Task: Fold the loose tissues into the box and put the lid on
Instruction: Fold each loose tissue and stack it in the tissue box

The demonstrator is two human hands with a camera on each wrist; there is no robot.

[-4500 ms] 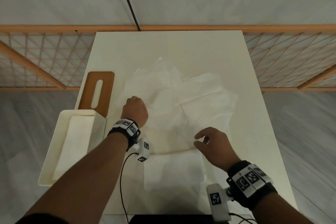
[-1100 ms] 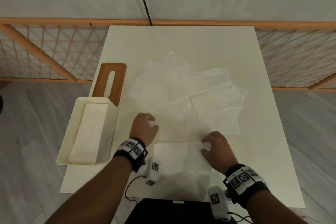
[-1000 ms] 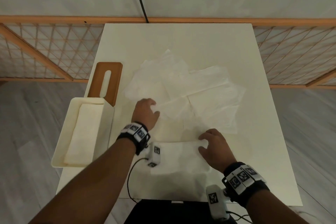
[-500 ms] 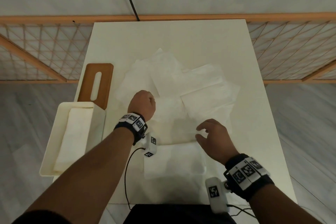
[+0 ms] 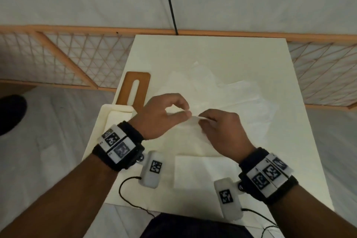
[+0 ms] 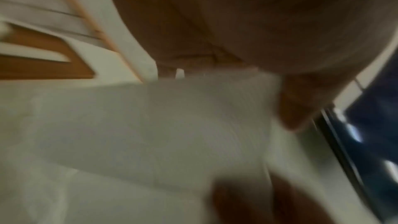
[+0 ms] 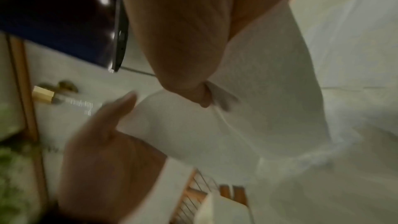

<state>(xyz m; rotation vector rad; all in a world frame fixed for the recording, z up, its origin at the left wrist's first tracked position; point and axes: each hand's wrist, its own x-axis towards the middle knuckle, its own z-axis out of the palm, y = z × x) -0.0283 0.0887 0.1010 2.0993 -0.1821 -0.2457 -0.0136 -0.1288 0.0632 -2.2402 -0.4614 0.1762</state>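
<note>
Both hands hover over the middle of the white table [image 5: 208,54], close together. My left hand [image 5: 186,114] pinches the top edge of a thin white tissue [image 5: 190,135] between thumb and forefinger. My right hand [image 5: 201,120] pinches the same edge just to the right. The tissue [image 7: 264,108] hangs down from them, lifted off the table. A folded tissue [image 5: 193,172] lies flat near the front edge. Several loose tissues [image 5: 237,98] are spread behind the hands. The cream box [image 5: 98,131] stands at the left, partly hidden by my left wrist. Its wooden lid [image 5: 135,89] lies behind it.
A wooden lattice fence [image 5: 73,58] runs behind and beside the table. A black cable [image 5: 170,0] drops down the wall at the back. Cables from the wrist cameras trail over the table's front edge [image 5: 127,195]. The box overhangs the table's left edge.
Both hands have risen from the table and come together, lifting one tissue by its edge. Before, the left hand rested on the tissue pile and the right hovered with fingers loose.
</note>
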